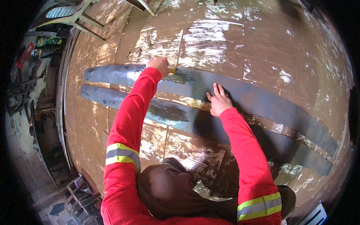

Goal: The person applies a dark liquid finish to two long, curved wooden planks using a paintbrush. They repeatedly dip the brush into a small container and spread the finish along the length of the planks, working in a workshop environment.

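Across the brown, smeared work surface (277, 43) lie two long, narrow panels, the upper grey panel (262, 97) and the lower grey panel (168, 112). Both look thin, fairly light and stiff enough to bow rather than fold; their glossy dark patches may be wet and slippery, so the long edges or the duller right ends seem the safer hold. The left hand (159, 66) curls closed around a yellowish tool (172, 70), its working end hard to make out. The right hand (220, 100) has its fingers partly spread over the upper panel; whether they press is unclear. Shadow obscures the lower panel's middle, and lens bending blurs its true curve.
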{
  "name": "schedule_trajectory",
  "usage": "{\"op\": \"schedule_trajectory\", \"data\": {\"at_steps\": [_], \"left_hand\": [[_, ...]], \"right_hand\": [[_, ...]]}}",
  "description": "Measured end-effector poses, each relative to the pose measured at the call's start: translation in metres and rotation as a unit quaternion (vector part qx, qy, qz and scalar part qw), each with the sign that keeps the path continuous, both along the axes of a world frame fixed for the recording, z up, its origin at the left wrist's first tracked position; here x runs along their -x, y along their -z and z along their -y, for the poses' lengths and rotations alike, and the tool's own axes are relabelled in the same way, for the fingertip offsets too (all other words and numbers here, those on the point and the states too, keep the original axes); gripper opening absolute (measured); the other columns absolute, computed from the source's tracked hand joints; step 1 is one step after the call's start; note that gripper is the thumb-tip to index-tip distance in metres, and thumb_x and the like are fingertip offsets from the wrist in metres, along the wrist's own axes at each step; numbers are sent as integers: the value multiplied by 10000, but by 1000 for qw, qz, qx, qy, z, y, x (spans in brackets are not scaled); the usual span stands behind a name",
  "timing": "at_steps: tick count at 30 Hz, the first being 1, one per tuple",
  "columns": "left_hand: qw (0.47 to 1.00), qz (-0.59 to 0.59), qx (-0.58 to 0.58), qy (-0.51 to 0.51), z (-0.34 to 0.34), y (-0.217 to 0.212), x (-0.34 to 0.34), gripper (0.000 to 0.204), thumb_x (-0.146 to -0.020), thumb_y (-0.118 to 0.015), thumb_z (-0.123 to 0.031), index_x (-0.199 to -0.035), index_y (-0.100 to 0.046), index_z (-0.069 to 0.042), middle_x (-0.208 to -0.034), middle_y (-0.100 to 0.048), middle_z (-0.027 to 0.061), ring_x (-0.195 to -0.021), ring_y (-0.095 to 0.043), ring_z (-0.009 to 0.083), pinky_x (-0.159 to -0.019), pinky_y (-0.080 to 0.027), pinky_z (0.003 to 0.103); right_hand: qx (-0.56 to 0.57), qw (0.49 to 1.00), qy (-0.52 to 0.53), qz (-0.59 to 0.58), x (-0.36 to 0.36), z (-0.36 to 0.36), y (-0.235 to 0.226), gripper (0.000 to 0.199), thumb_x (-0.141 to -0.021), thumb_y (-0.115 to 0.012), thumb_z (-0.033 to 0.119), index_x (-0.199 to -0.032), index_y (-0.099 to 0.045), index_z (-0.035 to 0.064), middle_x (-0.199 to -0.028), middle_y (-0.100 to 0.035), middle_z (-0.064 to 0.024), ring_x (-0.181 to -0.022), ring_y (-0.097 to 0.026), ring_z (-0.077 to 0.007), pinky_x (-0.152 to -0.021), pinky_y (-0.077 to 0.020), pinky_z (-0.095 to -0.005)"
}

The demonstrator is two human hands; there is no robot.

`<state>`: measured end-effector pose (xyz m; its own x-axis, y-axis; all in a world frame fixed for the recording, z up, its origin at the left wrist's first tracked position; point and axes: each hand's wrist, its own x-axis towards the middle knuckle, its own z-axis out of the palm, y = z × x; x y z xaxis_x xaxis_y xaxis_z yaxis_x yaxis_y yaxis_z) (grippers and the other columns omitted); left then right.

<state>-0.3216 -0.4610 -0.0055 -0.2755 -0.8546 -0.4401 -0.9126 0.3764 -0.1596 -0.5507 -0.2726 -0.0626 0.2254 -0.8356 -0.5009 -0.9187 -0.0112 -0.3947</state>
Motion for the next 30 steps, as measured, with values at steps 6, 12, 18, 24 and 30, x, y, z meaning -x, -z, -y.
{"op": "schedule_trajectory", "data": {"at_steps": [6,12,18,24,30], "left_hand": [[999,30,-19,-28,25,-5,-28,342,-729,-666,-377,-920,-690,-94,-933,-681,152,-879,-660,314,-774,-529,422],[980,153,97,-78,32,-21,-55,362,-799,-618,-397,-999,-681,-101,-975,-684,126,-912,-669,270,-771,-538,408],[999,4,8,31,-10,-2,23,365,-767,-617,-411,-829,-694,-60,-841,-678,171,-840,-666,326,-728,-532,421],[987,-135,-85,32,1,3,7,357,-710,-654,-417,-808,-700,-76,-830,-662,196,-794,-653,348,-731,-524,428],[988,125,78,-50,-4,-30,-41,472,-735,-681,-511,-919,-695,-76,-955,-684,144,-890,-670,301,-749,-538,417]], "right_hand": [[2,1000,8,-2,-1,-5,0,621,-734,-591,134,-1342,-482,196,-1525,-125,-169,-1402,-147,-347,-1066,-305,-522],[1,1000,12,3,0,-4,0,641,-724,-591,126,-1350,-472,200,-1530,-110,-162,-1408,-122,-341,-1071,-298,-524],[-15,1000,7,1,2,0,-1,640,-716,-578,104,-1341,-483,207,-1534,-92,-151,-1411,-105,-340,-1074,-298,-524],[0,1000,0,-9,-3,-1,3,600,-741,-590,137,-1328,-499,225,-1528,-124,-158,-1404,-146,-341,-1059,-310,-526],[12,1000,11,-5,-1,-5,4,602,-748,-594,154,-1335,-489,232,-1530,-123,-152,-1405,-146,-340,-1057,-316,-525]]}}
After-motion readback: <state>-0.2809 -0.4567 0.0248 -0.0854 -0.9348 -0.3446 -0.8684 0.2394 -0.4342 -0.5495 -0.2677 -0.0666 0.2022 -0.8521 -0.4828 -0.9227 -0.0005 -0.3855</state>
